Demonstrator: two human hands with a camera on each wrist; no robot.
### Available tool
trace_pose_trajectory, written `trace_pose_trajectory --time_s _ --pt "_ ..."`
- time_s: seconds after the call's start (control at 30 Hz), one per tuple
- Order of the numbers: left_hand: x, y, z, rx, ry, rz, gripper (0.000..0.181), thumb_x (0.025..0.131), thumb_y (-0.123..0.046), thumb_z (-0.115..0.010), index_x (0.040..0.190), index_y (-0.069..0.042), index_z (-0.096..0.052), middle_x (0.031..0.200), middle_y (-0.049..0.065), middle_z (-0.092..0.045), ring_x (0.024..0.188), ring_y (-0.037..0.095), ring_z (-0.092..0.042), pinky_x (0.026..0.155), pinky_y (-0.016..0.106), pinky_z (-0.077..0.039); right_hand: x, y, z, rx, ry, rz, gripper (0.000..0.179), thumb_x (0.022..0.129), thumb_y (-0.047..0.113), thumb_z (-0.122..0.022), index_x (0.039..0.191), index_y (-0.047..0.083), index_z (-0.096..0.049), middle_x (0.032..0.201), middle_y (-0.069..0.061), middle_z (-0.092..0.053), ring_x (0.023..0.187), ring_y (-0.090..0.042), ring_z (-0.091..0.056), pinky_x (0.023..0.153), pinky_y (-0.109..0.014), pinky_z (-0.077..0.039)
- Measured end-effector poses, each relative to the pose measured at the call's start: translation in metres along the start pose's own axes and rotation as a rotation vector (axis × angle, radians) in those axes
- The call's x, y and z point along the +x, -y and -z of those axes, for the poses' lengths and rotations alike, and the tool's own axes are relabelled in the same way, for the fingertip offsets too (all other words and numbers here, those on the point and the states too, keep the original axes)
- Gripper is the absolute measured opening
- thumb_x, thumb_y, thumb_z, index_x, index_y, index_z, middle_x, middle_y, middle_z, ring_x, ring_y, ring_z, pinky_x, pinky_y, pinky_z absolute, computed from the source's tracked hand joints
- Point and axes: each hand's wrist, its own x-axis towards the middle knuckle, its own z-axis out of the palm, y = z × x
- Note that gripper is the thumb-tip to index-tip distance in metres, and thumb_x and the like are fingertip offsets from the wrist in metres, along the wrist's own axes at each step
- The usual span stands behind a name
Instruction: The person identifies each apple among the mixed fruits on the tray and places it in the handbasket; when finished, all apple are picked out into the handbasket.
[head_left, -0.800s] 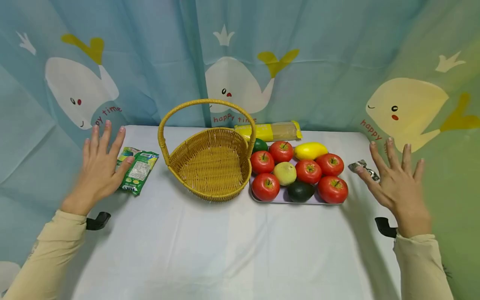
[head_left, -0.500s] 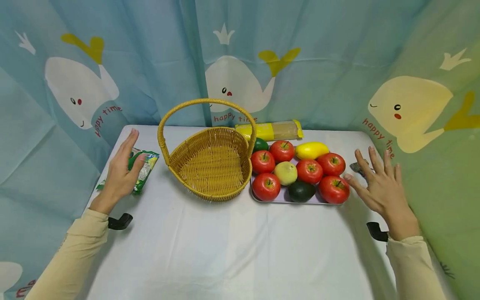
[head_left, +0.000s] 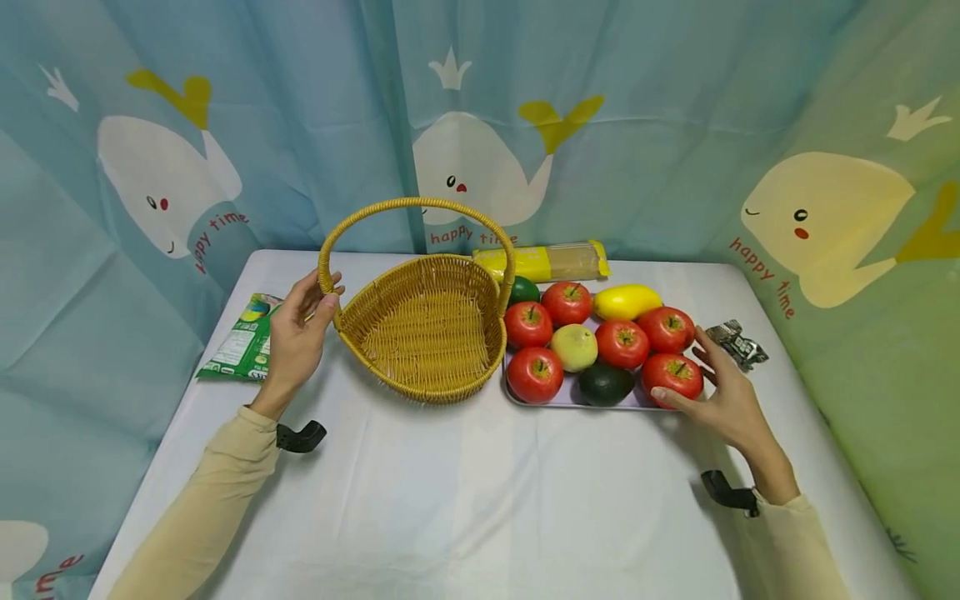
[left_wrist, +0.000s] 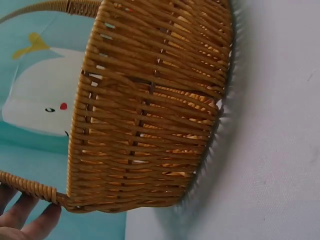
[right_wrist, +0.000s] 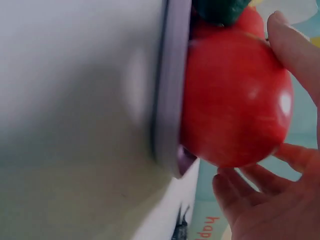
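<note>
My left hand [head_left: 295,346] holds the left foot of the handle [head_left: 420,202] of a woven wicker basket [head_left: 435,387], thumb in front and fingers behind. The left wrist view has those fingers [left_wrist: 42,222] at the handle, just off the basket's rim. Nothing lies inside the basket. My right hand [head_left: 727,400] curls round a red apple [head_left: 672,375] at the front right corner of a lilac tray [head_left: 555,404]. Seen from the right wrist, the thumb is over one side of this apple [right_wrist: 235,100] and the fingers [right_wrist: 260,182] are along another. It is still on the tray.
The tray also bears several red apples [head_left: 537,375], a dark green avocado [head_left: 606,385], a pale yellow-green fruit [head_left: 574,347] and a yellow mango [head_left: 627,302]. Behind stands a yellow noodle packet [head_left: 573,262]. A green snack bag [head_left: 243,342] lies left, a silver-black wrapper [head_left: 738,344] right.
My left hand has moved right from above the snack bag to the basket handle. My right hand has come in leftward and down, from near the wrapper to the front right apple.
</note>
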Motion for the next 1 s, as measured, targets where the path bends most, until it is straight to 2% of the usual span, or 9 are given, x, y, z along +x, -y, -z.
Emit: trace_pose_trajectory --time_s 0.07,0.1,0.33,0.6,0.67,0.73,0.83,0.9,1.0 --pt "0.001 0.001 -0.001 0.000 -0.028 0.000 0.041 0.107 0.002 -0.059 0.147 0.003 -0.058 0.137 0.032 -0.065 0.120 0.016 -0.072 0.101 0.017 -0.055 -0.003 0.001 -0.003 0.030 -0.019 -0.022 0.117 0.077 0.018 -0.097 0.169 0.011 -0.026 0.168 -0.024 -0.037 0.133 -0.059 -0.053 0.101 -0.001 -0.040" --pt "0.001 0.002 -0.002 0.002 -0.037 0.002 0.039 0.106 0.001 -0.060 0.145 0.004 -0.060 0.135 0.032 -0.067 0.118 0.015 -0.072 0.099 0.017 -0.056 -0.005 0.002 -0.005 0.037 -0.028 -0.035 0.117 0.077 0.019 -0.097 0.170 0.013 -0.026 0.168 -0.023 -0.037 0.131 -0.058 -0.055 0.093 0.005 -0.035" --pt "0.002 0.006 -0.001 0.015 -0.057 -0.011 0.034 0.103 0.005 -0.064 0.136 0.008 -0.065 0.123 0.034 -0.071 0.107 0.015 -0.074 0.090 0.015 -0.058 -0.016 -0.002 -0.009 0.025 -0.037 -0.098 0.121 0.076 0.021 -0.098 0.171 0.017 -0.024 0.166 -0.024 -0.041 0.129 -0.056 -0.056 0.089 0.006 -0.032" --pt "0.004 0.006 0.001 0.036 -0.030 0.022 0.034 0.104 0.001 -0.064 0.137 0.007 -0.064 0.124 0.030 -0.072 0.109 0.015 -0.073 0.090 0.016 -0.059 -0.023 -0.002 -0.016 0.015 -0.036 -0.178 0.107 0.081 0.026 -0.095 0.167 0.012 -0.033 0.147 -0.030 -0.055 0.123 -0.048 -0.059 0.087 0.006 -0.036" --pt "0.005 0.006 0.002 0.056 -0.026 0.031 0.033 0.106 -0.002 -0.062 0.138 0.005 -0.065 0.125 0.028 -0.072 0.110 0.015 -0.073 0.091 0.016 -0.059 -0.023 -0.001 -0.016 0.013 -0.042 -0.177 0.104 0.081 0.027 -0.096 0.165 0.011 -0.036 0.147 -0.029 -0.056 0.123 -0.031 -0.062 0.088 0.006 -0.036" --pt "0.006 0.006 0.002 0.072 -0.026 0.036 0.032 0.108 -0.005 -0.060 0.138 0.004 -0.065 0.125 0.027 -0.073 0.110 0.015 -0.073 0.091 0.017 -0.059 -0.022 0.000 -0.017 0.013 -0.054 -0.175 0.100 0.080 0.026 -0.096 0.162 0.010 -0.041 0.145 -0.029 -0.057 0.118 -0.008 -0.061 0.088 0.006 -0.037" --pt "0.008 0.006 0.003 0.080 -0.031 0.034 0.032 0.109 -0.006 -0.058 0.137 0.006 -0.064 0.123 0.028 -0.074 0.108 0.016 -0.074 0.090 0.018 -0.060 -0.022 0.002 -0.017 0.025 -0.087 -0.175 0.093 0.078 0.025 -0.098 0.156 0.007 -0.049 0.142 -0.028 -0.060 0.104 0.019 -0.047 0.086 0.006 -0.039" --pt "0.008 0.006 0.002 0.066 -0.036 0.031 0.031 0.109 -0.005 -0.057 0.136 0.007 -0.065 0.121 0.029 -0.073 0.106 0.016 -0.075 0.089 0.019 -0.060 -0.022 0.002 -0.016 0.031 -0.108 -0.174 0.091 0.077 0.024 -0.099 0.153 0.006 -0.053 0.141 -0.028 -0.062 0.101 0.024 -0.044 0.085 0.005 -0.041" --pt "0.009 0.006 0.001 0.048 -0.043 0.025 0.030 0.108 -0.003 -0.058 0.134 0.009 -0.065 0.120 0.031 -0.073 0.104 0.016 -0.075 0.088 0.018 -0.060 -0.022 0.002 -0.014 0.045 -0.124 -0.183 0.089 0.076 0.023 -0.099 0.152 0.007 -0.056 0.140 -0.025 -0.063 0.102 0.021 -0.047 0.085 0.004 -0.043"
